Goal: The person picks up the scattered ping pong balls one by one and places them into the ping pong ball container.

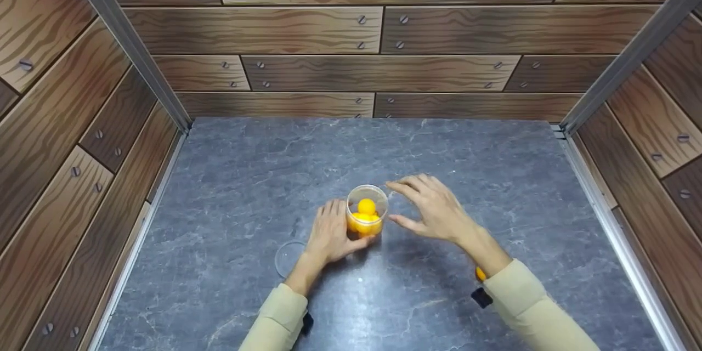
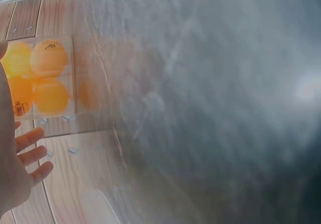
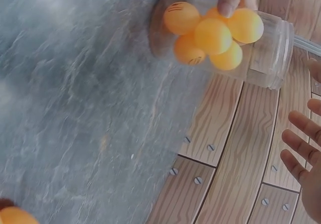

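A clear plastic jar [image 1: 355,191] stands lidless on the tabletop, with several orange table tennis balls [image 1: 366,219] inside. Its wall and open mouth also show in the right wrist view, along with the balls [image 3: 212,36]. My left hand [image 1: 330,236] holds the jar from the left, thumb across the near side. To the right of the rim, my right hand [image 1: 433,209] has its fingers and thumb apart with nothing between them. A round transparent lid [image 1: 286,259] lies beside my left wrist. Another orange ball [image 1: 480,273] is partly hidden by my right forearm.
The grey marbled tabletop [image 1: 263,175] is bounded by wood-patterned panels [image 1: 312,30] at the back and both sides. Metal rails [image 1: 620,241] run along the side edges. A small dark object [image 1: 481,297] is by the right cuff.
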Demonstrator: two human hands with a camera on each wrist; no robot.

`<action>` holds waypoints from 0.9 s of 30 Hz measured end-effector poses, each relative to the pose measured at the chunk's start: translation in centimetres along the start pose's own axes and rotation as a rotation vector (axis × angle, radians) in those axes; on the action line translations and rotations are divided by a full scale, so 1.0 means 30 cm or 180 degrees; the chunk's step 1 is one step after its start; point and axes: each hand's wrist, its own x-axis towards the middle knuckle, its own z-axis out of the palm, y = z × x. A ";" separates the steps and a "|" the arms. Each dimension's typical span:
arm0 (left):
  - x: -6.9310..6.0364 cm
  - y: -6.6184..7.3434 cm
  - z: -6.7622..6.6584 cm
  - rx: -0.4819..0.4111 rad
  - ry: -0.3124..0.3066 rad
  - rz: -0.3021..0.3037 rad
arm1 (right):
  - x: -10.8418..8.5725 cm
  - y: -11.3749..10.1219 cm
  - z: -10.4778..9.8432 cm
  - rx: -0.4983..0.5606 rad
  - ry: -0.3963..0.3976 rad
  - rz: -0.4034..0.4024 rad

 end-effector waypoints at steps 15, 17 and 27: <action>0.002 -0.002 0.005 0.0075 0.0118 0.0013 | -0.112 0.052 -0.050 -0.0196 -0.0096 0.0043; 0.002 -0.001 0.005 0.0086 0.0122 0.0015 | -0.129 0.061 -0.058 -0.0226 -0.0114 0.0067; 0.003 0.003 0.000 0.0076 -0.0012 -0.0018 | -0.226 0.094 -0.088 -0.0311 -0.0195 0.0236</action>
